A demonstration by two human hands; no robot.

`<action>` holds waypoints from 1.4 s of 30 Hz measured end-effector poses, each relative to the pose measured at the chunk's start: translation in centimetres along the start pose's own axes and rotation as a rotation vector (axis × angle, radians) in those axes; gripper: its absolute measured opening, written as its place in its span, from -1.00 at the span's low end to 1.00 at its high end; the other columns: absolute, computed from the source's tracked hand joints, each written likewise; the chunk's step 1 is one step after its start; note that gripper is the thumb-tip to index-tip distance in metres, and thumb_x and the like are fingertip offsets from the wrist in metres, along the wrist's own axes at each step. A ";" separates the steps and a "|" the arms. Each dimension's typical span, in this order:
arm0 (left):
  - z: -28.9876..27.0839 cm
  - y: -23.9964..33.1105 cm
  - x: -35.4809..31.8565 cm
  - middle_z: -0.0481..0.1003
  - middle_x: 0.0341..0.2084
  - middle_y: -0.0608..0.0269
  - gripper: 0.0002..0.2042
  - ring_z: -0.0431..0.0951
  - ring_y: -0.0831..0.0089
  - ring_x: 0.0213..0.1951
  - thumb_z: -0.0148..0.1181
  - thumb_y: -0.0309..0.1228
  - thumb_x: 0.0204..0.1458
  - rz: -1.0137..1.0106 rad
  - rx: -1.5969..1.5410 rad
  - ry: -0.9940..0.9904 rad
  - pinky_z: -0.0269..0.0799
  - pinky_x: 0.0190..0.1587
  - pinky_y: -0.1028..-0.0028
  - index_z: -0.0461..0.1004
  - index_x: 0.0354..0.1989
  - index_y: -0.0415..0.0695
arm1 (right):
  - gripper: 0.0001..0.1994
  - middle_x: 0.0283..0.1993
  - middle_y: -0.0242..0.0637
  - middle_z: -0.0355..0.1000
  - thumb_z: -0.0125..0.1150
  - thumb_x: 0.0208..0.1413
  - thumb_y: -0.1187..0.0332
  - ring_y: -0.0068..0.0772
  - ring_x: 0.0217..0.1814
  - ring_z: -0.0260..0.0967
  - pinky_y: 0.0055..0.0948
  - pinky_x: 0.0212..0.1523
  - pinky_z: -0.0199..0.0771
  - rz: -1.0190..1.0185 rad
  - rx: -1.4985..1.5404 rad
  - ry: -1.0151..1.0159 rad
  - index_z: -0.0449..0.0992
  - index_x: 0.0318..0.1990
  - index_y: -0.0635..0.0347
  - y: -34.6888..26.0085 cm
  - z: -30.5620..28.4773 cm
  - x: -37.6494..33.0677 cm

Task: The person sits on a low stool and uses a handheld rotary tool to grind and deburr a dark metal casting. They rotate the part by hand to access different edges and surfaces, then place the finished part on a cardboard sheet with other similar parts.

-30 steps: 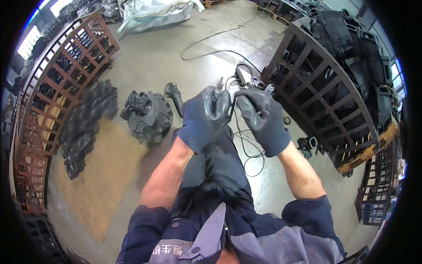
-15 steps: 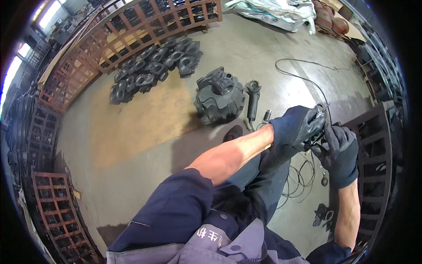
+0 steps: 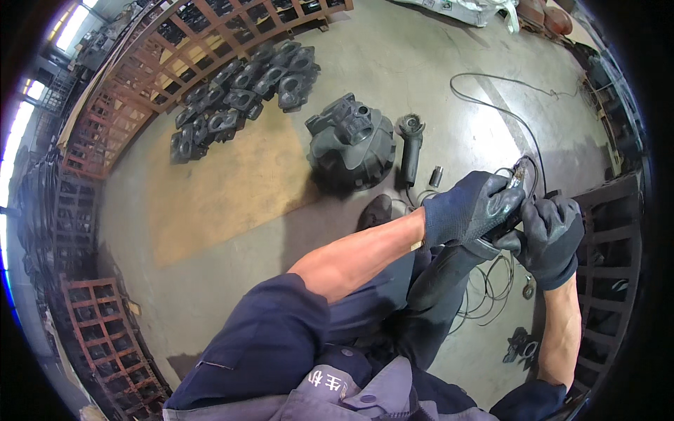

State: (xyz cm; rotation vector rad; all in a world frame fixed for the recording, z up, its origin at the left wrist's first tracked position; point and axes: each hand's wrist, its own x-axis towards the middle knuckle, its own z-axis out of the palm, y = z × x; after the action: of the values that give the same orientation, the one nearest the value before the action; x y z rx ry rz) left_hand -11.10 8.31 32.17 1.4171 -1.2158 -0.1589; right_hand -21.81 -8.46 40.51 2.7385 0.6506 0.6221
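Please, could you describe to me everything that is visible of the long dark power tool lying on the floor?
The power tool has a slim, dark cylindrical body, apparently plastic, and a rounder head with a lighter, metallic-looking centre. It lies on the floor, head away from the person, a cord at its near end. It is between the big black round part and a small dark cylinder. The left hand is not touching it.

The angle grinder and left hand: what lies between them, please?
Between the angle grinder and left hand, the head view shows a small dark cylinder and some cable.
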 end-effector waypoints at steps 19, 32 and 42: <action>-1.5 -1.2 -0.6 0.56 -0.12 0.01 -0.69 0.60 0.22 -0.13 0.05 -0.42 0.22 0.024 0.139 0.062 0.54 -0.06 0.32 0.45 0.09 -0.28 | -0.42 0.00 -0.22 0.47 0.52 -0.08 0.06 -0.26 0.02 0.44 -0.25 0.03 0.45 0.380 0.712 0.113 0.51 0.08 0.13 -1.7 2.7 -0.5; -0.7 4.8 -0.4 0.54 -0.23 -0.06 -0.60 0.61 -0.01 -0.24 0.18 -0.57 -0.01 0.294 0.754 0.078 0.57 -0.21 0.17 0.45 0.07 -0.28 | -0.63 0.17 -0.23 0.44 0.18 0.28 0.39 -0.40 0.17 0.43 -0.41 0.19 0.50 0.715 1.772 0.401 0.43 0.21 0.26 -5.4 3.4 -3.2; 1.1 0.7 -3.3 0.49 -0.34 -0.14 -0.78 0.55 -0.02 -0.30 0.15 -0.45 0.19 0.237 0.710 0.229 0.46 -0.27 0.17 0.47 -0.06 -0.31 | -0.82 -0.30 -0.46 0.47 0.28 0.16 0.47 -0.69 -0.30 0.36 -0.62 -0.30 0.45 1.070 1.704 0.407 0.52 -0.11 0.30 -6.7 1.9 -1.3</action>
State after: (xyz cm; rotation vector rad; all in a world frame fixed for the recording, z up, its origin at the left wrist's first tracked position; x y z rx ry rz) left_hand -13.68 10.13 30.69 1.8076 -1.2911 0.6419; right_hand -24.43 -3.55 36.10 4.5500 -0.9205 1.1989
